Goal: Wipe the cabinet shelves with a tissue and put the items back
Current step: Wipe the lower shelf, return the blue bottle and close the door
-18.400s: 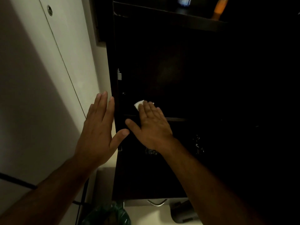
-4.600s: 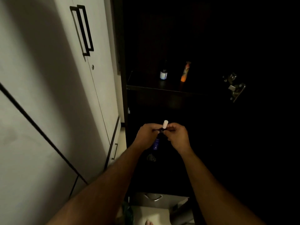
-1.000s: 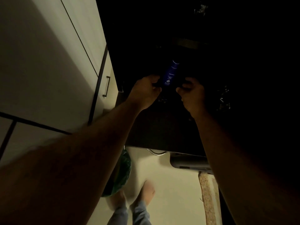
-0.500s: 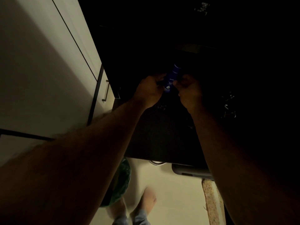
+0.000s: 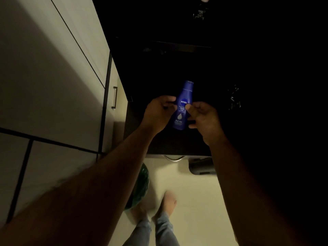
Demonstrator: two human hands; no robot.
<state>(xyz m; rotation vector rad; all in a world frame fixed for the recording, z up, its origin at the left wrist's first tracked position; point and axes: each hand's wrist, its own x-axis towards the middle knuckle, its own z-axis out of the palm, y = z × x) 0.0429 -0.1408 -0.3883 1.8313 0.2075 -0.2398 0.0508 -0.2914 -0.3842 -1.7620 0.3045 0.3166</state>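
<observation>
You've drawn the blue bottle (image 5: 182,105) out toward you; both hands, left (image 5: 158,114) and right (image 5: 204,118), grip it. Label reads "NIVEA Body Milk".

The dark cabinet (image 5: 177,68) opening lies open toward 12 o'clock of the blue bottle (image 5: 183,103), bounded above by a shelf edge (image 5: 181,44). At 9 o'clock the pale drawer front (image 5: 113,96) closes that side. A metal hinge (image 5: 234,98) juts at 3 o'clock.
</observation>
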